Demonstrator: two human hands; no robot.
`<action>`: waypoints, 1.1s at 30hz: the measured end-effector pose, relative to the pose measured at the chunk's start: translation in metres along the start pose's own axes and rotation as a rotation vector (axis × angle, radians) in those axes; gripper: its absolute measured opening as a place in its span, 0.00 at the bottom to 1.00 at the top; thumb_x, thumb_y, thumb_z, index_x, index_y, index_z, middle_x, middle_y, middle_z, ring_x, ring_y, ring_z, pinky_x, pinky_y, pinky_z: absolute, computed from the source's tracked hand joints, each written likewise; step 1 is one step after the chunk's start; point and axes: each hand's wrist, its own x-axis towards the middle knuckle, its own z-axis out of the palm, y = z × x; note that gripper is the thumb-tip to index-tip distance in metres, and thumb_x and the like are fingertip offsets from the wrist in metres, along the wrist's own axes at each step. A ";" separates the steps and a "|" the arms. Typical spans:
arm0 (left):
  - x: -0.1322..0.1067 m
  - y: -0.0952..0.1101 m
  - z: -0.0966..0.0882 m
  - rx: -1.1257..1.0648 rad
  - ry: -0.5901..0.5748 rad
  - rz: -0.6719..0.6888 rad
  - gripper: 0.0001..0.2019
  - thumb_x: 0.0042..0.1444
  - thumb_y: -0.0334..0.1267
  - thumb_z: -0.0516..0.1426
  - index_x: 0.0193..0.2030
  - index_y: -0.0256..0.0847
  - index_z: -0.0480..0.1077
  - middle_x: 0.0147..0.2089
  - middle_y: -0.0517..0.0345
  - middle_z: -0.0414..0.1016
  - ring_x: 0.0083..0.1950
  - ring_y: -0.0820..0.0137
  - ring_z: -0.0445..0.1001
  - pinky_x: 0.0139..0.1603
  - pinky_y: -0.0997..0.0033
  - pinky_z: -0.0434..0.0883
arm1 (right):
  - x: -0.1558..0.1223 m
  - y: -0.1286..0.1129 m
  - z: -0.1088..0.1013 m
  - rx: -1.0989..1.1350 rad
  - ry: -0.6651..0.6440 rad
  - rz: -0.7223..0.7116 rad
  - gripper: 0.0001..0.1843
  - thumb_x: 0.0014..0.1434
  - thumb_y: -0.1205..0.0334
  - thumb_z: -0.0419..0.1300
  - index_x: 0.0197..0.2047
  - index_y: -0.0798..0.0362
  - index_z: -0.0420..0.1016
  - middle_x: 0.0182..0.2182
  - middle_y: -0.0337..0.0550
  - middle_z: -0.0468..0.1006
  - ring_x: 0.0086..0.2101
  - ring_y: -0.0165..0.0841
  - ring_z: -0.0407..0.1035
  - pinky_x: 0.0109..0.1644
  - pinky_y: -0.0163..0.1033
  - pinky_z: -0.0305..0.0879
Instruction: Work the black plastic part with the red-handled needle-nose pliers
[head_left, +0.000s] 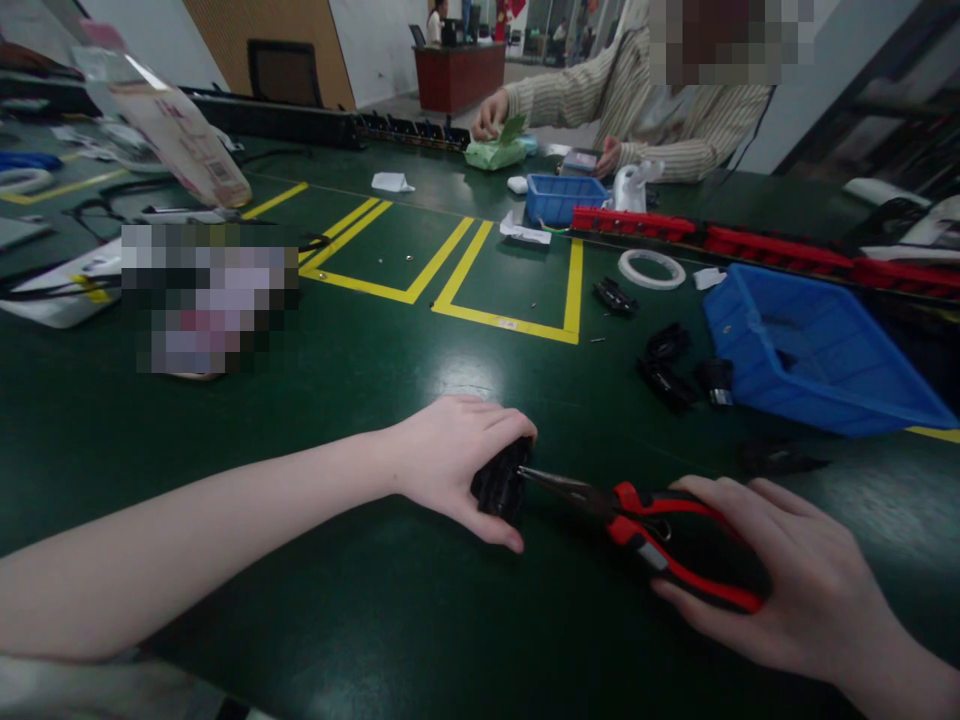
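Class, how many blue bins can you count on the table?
2: the larger bin on the right, beyond the right hand gripping the pliers; the smaller bin farther back, near a striped sleeve. Others could be hidden.

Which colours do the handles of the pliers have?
The pliers' handles are mainly red and black, as the head view shows.

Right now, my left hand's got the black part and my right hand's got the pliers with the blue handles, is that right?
Almost! The handles of the pliers are red and black, not blue; the head view shows it. Your left hand does have the black part, and your right hand the pliers.
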 end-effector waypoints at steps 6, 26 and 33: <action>0.000 0.001 0.000 0.016 -0.014 0.032 0.32 0.47 0.63 0.60 0.47 0.37 0.64 0.41 0.53 0.75 0.39 0.63 0.75 0.39 0.65 0.68 | 0.002 0.008 0.005 0.081 -0.048 -0.013 0.29 0.50 0.51 0.62 0.54 0.50 0.64 0.38 0.46 0.78 0.30 0.40 0.73 0.33 0.48 0.70; 0.001 0.000 0.000 -0.015 -0.002 0.067 0.33 0.45 0.65 0.59 0.46 0.38 0.64 0.40 0.53 0.75 0.36 0.64 0.74 0.38 0.66 0.68 | 0.003 0.001 0.004 0.126 -0.014 0.052 0.27 0.51 0.50 0.60 0.53 0.48 0.64 0.38 0.46 0.77 0.32 0.42 0.73 0.33 0.50 0.69; 0.002 -0.001 0.000 -0.037 0.006 0.069 0.33 0.45 0.65 0.59 0.46 0.38 0.64 0.41 0.53 0.75 0.37 0.64 0.74 0.38 0.65 0.68 | 0.003 0.003 0.003 0.089 -0.022 0.027 0.27 0.52 0.50 0.59 0.54 0.49 0.62 0.38 0.47 0.77 0.33 0.43 0.74 0.35 0.50 0.70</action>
